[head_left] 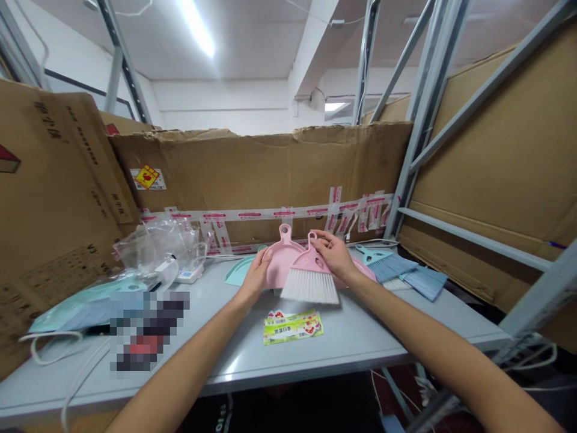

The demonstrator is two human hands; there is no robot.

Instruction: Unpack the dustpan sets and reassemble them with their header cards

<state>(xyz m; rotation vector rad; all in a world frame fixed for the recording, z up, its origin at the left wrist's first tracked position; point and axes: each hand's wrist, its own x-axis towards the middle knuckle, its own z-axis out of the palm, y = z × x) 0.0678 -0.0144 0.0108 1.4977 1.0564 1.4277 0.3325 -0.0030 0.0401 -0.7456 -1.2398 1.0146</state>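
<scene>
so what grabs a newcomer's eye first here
A pink hand brush with white bristles stands out mid-table, its handle in the right hand, and the left hand touches a pink dustpan behind it. A blue-bristled brush lies to the right; a green-and-yellow label lies in front.

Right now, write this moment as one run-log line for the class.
left hand: pink dustpan | right hand: white-bristled pink brush | nearby: printed card, blue-bristled brush
</scene>
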